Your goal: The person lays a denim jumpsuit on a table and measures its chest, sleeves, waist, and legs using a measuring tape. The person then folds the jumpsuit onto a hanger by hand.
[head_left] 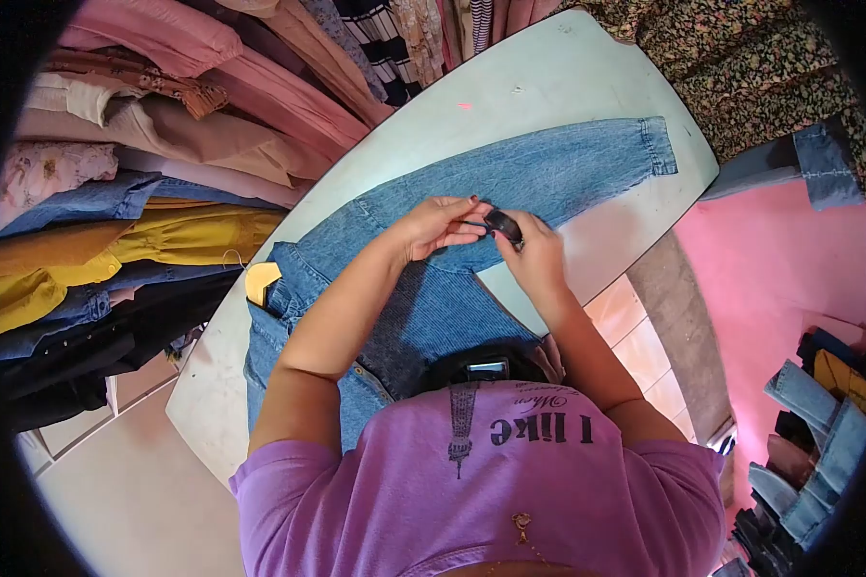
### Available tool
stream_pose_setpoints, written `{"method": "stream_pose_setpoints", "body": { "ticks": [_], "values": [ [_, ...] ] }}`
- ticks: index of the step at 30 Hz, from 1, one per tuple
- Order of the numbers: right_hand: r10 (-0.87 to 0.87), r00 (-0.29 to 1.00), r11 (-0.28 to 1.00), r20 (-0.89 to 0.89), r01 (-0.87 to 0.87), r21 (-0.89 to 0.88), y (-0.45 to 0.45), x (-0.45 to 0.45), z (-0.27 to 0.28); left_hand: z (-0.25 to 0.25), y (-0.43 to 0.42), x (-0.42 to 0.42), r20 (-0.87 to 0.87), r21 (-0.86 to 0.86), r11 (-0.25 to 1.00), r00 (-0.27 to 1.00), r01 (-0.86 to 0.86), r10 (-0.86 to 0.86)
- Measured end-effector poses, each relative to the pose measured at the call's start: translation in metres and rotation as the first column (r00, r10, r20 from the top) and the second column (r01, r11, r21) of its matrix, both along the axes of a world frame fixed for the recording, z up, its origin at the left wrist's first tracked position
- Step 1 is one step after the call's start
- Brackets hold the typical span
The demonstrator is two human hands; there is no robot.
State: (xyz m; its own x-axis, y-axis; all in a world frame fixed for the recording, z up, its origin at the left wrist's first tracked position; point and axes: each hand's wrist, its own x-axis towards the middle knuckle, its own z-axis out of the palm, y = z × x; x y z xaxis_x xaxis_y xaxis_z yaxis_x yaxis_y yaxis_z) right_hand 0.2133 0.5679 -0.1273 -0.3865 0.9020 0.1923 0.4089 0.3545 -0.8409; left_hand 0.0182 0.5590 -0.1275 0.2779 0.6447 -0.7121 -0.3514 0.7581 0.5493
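Note:
A blue denim jacket (pixel 520 168) lies spread on the white table, one sleeve stretched toward the far right. Above it, my right hand (pixel 534 252) is closed around a small black rounded object (pixel 503 226) whose kind I cannot make out. My left hand (pixel 440 227) is beside it, thumb and fingers bent together at the object's left side, where a thin dark part shows. What the left fingertips pinch is too small to name. At the jacket's collar, a light wooden hanger (pixel 262 281) sticks out with its metal hook.
The white table (pixel 548 67) has a dark edge. Pink, yellow, denim and black clothes (pixel 164 240) hang along the left. Dark floral fabric (pixel 741 72) hangs at the far right. Folded jeans (pixel 818 452) are stacked at the lower right. A dark item with a small screen (pixel 489 369) is at my waist.

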Motion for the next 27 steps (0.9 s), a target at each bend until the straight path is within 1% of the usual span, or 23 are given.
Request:
{"method": "stream_pose_setpoints", "body": {
  "ticks": [1, 2, 3, 4, 5, 6, 7, 8, 9, 10, 11, 12, 13, 14, 15, 17, 18, 20, 24, 26, 27],
  "values": [
    [0.004, 0.996, 0.995, 0.088, -0.013, 0.096, -0.001, -0.002, 0.0, -0.002, 0.001, -0.001, -0.001, 0.0, 1.0, 1.0, 0.002, -0.002],
    [0.002, 0.996, 0.995, 0.087, -0.011, 0.095, -0.001, -0.004, 0.003, -0.005, 0.003, -0.003, -0.059, 0.05, 0.999, 0.998, 0.013, -0.01],
    [0.007, 0.984, 0.996, 0.177, -0.022, 0.083, -0.001, -0.007, 0.008, -0.008, 0.004, -0.004, -0.116, 0.1, 0.995, 0.993, 0.026, -0.015],
    [0.013, 0.964, 0.997, 0.266, -0.032, 0.069, -0.001, -0.01, 0.013, -0.012, 0.008, -0.007, -0.117, 0.099, 0.995, 0.993, 0.028, -0.016],
    [0.011, 0.964, 0.997, 0.265, -0.03, 0.069, -0.001, -0.013, 0.015, -0.016, 0.012, -0.011, -0.195, 0.164, 0.983, 0.98, 0.083, -0.05],
    [0.005, 0.931, 0.998, 0.365, -0.027, 0.056, -0.001, -0.016, 0.017, -0.018, 0.017, -0.014, -0.274, 0.223, 0.965, 0.959, 0.141, -0.077],
    [0.0, 0.887, 0.999, 0.462, -0.023, 0.043, 0.0, -0.019, 0.017, -0.02, 0.02, -0.015, -0.274, 0.222, 0.964, 0.958, 0.143, -0.079],
    [-0.001, 0.887, 0.999, 0.461, -0.021, 0.043, 0.001, -0.021, 0.015, -0.022, 0.023, -0.016, -0.613, 0.361, 0.894, 0.79, 0.265, 0.013],
    [-0.017, 0.877, 0.998, 0.48, -0.011, 0.055, 0.003, -0.022, 0.011, -0.02, 0.027, -0.016, -0.838, 0.428, 0.798, 0.517, 0.424, 0.174],
    [-0.033, 0.866, 0.998, 0.499, -0.001, 0.066, 0.004, -0.024, 0.007, -0.019, 0.03, -0.015, -0.85, 0.463, 0.806, 0.442, 0.369, 0.286],
    [-0.034, 0.867, 0.998, 0.498, 0.001, 0.066, 0.005, -0.026, 0.003, -0.017, 0.032, -0.016, -0.851, 0.462, 0.805, 0.441, 0.371, 0.285],
    [-0.034, 0.86, 0.998, 0.509, 0.001, 0.064, 0.005, -0.026, 0.0, -0.012, 0.033, -0.016, -0.909, 0.414, 0.794, 0.242, 0.444, 0.338],
    [-0.034, 0.853, 0.998, 0.521, 0.002, 0.062, 0.005, -0.027, -0.003, -0.01, 0.033, -0.016, -0.921, 0.351, 0.788, 0.035, 0.506, 0.388],
    [-0.033, 0.852, 0.998, 0.522, 0.002, 0.061, 0.004, -0.027, -0.006, -0.014, 0.033, -0.016, -0.925, 0.352, 0.811, 0.043, 0.468, 0.377],
    [-0.033, 0.852, 0.998, 0.523, -0.002, 0.065, 0.003, -0.027, -0.008, -0.017, 0.032, -0.016, -0.926, 0.351, 0.811, 0.044, 0.467, 0.376],
    [-0.031, 0.85, 0.998, 0.525, -0.005, 0.068, 0.003, -0.026, -0.009, -0.023, 0.032, -0.014, -0.883, 0.367, 0.778, -0.072, 0.509, 0.464],
    [-0.022, 0.839, 0.999, 0.543, -0.003, 0.045, 0.004, -0.027, -0.008, -0.021, 0.033, -0.012, -0.884, 0.367, 0.779, -0.071, 0.509, 0.463],
    [-0.013, 0.828, 1.0, 0.561, 0.001, 0.021, 0.005, -0.027, -0.008, -0.017, 0.034, -0.009, -0.871, 0.453, 0.79, 0.014, 0.413, 0.492],
    [0.026, 0.816, 1.0, 0.578, -0.021, -0.016, 0.007, -0.029, -0.008, -0.025, 0.034, -0.012, -0.848, 0.483, 0.764, 0.012, 0.428, 0.53],
    [0.032, 0.819, 0.999, 0.573, -0.025, -0.019, 0.009, -0.03, -0.007, -0.029, 0.036, -0.013, -0.821, 0.477, 0.726, -0.044, 0.495, 0.569],
    [0.044, 0.809, 0.999, 0.586, -0.03, -0.033, 0.009, -0.031, -0.006, -0.029, 0.037, -0.013, -0.821, 0.477, 0.726, -0.044, 0.495, 0.57]
  ]
}}
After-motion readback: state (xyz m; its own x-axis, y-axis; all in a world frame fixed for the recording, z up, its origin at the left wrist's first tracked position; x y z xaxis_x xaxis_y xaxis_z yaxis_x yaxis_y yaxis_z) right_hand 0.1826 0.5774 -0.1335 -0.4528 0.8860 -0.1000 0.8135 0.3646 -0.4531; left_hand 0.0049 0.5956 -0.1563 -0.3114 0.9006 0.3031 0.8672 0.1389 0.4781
